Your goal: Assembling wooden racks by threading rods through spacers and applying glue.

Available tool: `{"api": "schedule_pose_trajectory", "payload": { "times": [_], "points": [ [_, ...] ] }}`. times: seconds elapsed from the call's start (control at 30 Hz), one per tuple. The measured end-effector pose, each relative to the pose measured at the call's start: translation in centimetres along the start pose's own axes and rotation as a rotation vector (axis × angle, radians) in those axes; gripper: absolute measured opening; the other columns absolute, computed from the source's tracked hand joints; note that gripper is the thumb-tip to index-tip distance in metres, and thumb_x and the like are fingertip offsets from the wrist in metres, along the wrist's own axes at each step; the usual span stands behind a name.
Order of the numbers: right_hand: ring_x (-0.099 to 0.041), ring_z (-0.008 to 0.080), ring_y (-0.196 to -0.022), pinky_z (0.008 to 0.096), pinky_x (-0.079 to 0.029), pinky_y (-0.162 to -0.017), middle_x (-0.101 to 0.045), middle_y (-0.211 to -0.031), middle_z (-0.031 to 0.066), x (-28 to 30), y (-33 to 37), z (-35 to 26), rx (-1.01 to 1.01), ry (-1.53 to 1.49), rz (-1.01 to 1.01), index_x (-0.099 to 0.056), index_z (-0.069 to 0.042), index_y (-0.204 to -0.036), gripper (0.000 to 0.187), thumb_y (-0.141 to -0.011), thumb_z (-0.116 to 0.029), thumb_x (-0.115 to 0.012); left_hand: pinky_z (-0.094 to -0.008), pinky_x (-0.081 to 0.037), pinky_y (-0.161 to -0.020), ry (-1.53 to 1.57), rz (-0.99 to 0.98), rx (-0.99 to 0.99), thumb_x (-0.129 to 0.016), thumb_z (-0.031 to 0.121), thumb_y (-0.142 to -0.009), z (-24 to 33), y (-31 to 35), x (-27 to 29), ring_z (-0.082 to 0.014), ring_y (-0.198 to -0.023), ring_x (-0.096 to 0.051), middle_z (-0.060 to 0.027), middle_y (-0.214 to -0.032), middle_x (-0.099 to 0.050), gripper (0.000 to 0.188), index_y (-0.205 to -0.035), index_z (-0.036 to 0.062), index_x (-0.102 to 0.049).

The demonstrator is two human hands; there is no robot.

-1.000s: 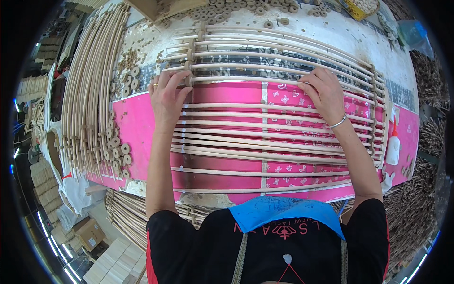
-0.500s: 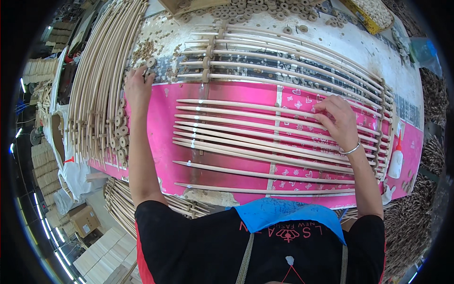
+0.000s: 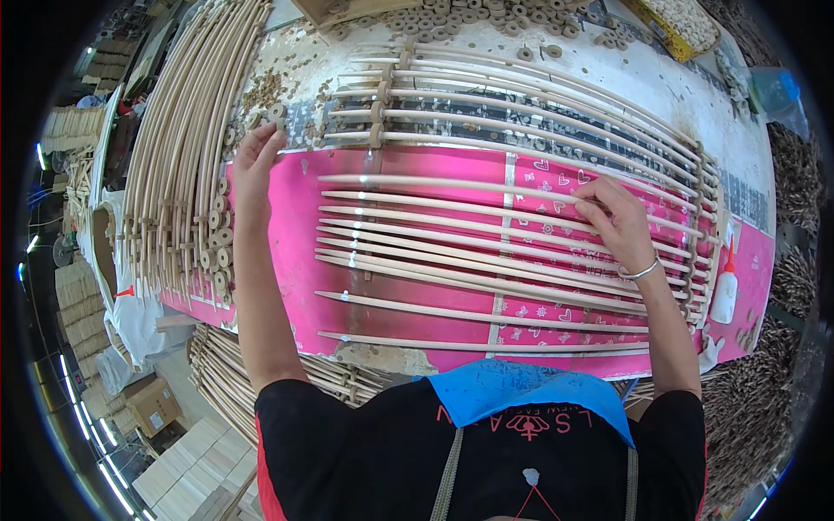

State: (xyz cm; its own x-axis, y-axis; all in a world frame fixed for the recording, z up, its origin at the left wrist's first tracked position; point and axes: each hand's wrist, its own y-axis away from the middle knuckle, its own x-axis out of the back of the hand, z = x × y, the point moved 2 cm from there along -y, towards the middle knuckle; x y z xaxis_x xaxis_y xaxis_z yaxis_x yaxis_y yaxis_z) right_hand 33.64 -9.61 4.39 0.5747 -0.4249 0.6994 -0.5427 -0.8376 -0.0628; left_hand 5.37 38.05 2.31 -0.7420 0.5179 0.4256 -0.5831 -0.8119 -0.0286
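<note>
Several pale tapered wooden rods [image 3: 434, 227] lie side by side across a pink sheet [image 3: 295, 217], with white dabs near their left ends. My right hand [image 3: 615, 221], wearing a bangle, pinches the farthest of these rods [image 3: 452, 184] toward its right part. Over at the left, beyond the sheet's edge, my left hand [image 3: 257, 156] is closed with thumb and fingertips together. What it holds, if anything, is too small to make out. A round wooden ring [image 3: 276, 114] lies just past its fingertips. Farther back, more rods pass through wooden rings [image 3: 377, 113] near their left ends.
A tall bundle of rods [image 3: 178, 130] stretches along the left side, beside stacked rings [image 3: 222, 239]. Loose rings [image 3: 460, 19] are heaped at the back, near a yellow container [image 3: 682, 30] of pale pieces. A white glue bottle [image 3: 724, 291] with a red tip stands at right.
My left hand has drawn slightly nearer, away from the loose ring, and its fingers have come together. My right hand's rod has shifted slightly up and left at its left end.
</note>
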Motion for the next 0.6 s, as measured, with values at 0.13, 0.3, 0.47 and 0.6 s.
{"api": "schedule_pose_trajectory", "payload": {
  "times": [0.13,0.3,0.47,0.6],
  "points": [
    [-0.068,0.0232,-0.081,0.0326,-0.053,-0.073,-0.069,-0.092,0.0100,0.4,-0.6,0.2,0.019,-0.046,0.073,-0.071,-0.002,-0.105,0.013,-0.097,-0.012,-0.072,-0.0286,-0.055,-0.092,0.551,-0.120,0.234,-0.064,0.020,-0.107,1.1,2.2,-2.2,-0.0155,-0.106,-0.069,-0.0076,-0.118,-0.072,0.031,-0.131,0.0012,-0.065],
    [-0.068,0.0223,-0.082,0.0321,-0.053,-0.073,-0.069,-0.093,0.0100,0.5,-1.2,-0.6,0.031,-0.029,0.071,-0.072,-0.002,-0.106,0.013,-0.097,-0.012,-0.071,-0.0323,-0.055,-0.094,0.669,-0.175,0.274,-0.061,0.021,-0.108,1.0,3.2,-2.7,-0.0185,-0.107,-0.069,-0.0081,-0.117,-0.072,0.031,-0.132,0.0012,-0.065],
    [-0.067,0.0223,-0.081,0.0316,-0.052,-0.072,-0.069,-0.093,0.0097,0.4,-1.1,-0.1,0.028,-0.054,0.088,-0.072,-0.002,-0.106,0.014,-0.098,-0.013,-0.071,-0.0329,-0.054,-0.096,0.648,-0.190,0.277,-0.059,0.022,-0.109,1.0,3.3,-2.7,-0.0189,-0.108,-0.069,-0.0083,-0.119,-0.072,0.031,-0.132,0.0015,-0.065],
    [-0.067,0.0224,-0.081,0.0315,-0.052,-0.072,-0.068,-0.093,0.0099,0.5,-1.1,0.0,0.004,-0.057,0.092,-0.072,-0.002,-0.105,0.014,-0.098,-0.013,-0.071,-0.0333,-0.054,-0.097,0.655,-0.193,0.267,-0.057,0.022,-0.110,1.3,3.6,-3.2,-0.0194,-0.109,-0.069,-0.0087,-0.120,-0.072,0.032,-0.132,0.0014,-0.065]
  ]
}}
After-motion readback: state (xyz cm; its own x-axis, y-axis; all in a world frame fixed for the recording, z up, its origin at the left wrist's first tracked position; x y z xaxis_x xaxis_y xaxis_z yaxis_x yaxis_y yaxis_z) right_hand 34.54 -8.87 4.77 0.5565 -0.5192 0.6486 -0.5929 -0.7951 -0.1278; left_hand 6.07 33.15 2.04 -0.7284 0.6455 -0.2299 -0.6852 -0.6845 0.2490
